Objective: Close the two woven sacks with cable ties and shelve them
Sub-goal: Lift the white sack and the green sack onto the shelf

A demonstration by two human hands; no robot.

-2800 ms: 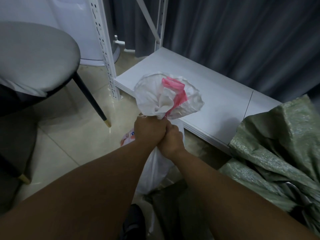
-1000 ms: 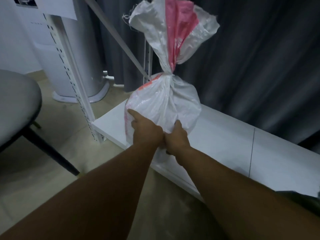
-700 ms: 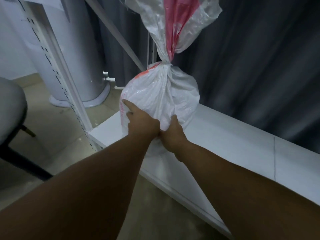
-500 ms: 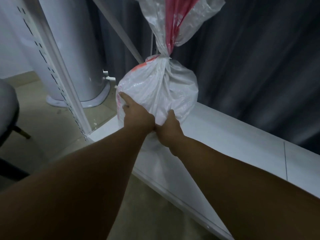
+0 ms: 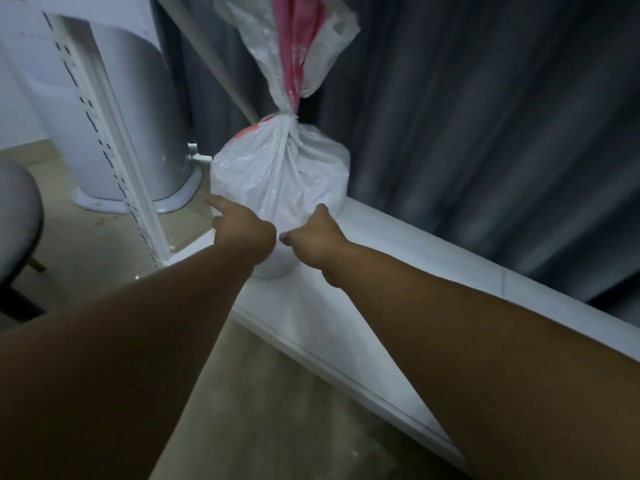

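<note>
My left grip (image 5: 242, 230) and right grip (image 5: 313, 235), fingers loose, touch the sack (image 5: 280, 174) on the white shelf (image 5: 398, 261); grey curtain (image 5: 485, 133) behind.

White woven sack (image 5: 280, 174) with a pink stripe up its flared top; sits upright on the low white shelf (image 5: 398, 258), near the left end; neck's cinched tight, belly round and crinkly, bit of orange print by the shoulder

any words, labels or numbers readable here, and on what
Nothing reads clearly.
White sack: orange print beside the tied neck, blurred and folded, unreadable.
White unit at far left: faint marks, too small to read.
</note>
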